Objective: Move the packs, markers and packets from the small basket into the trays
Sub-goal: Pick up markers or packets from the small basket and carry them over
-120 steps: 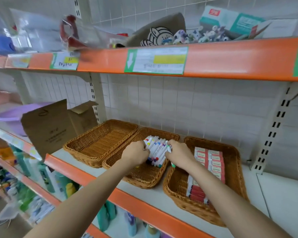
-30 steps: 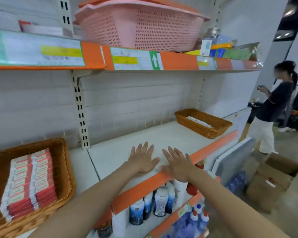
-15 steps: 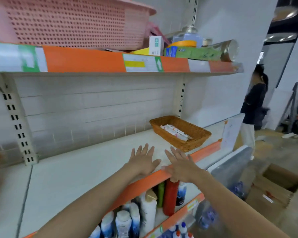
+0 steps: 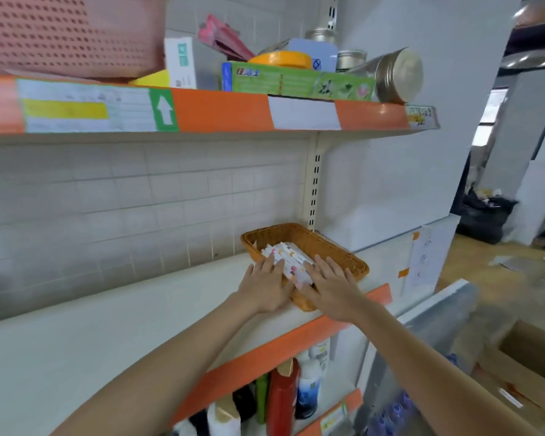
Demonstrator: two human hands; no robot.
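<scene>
We see white packets (image 4: 288,262) lying in a small wicker basket (image 4: 343,251) at the right end of the white shelf (image 4: 107,325). Our left hand (image 4: 266,286) rests at the basket's near left rim, fingers straight and touching the packets. Our right hand (image 4: 332,284) lies flat over the near rim, fingers spread, reaching the packets' right side. Bottles (image 4: 282,401) stand on the shelf below.

A white shelf (image 4: 76,357) with an orange front edge runs along a pale tiled wall (image 4: 139,190), under an upper shelf (image 4: 221,111). To the right, a plain white wall (image 4: 406,171) meets a worn brownish floor (image 4: 491,278), where an open cardboard box (image 4: 529,366) stands.
</scene>
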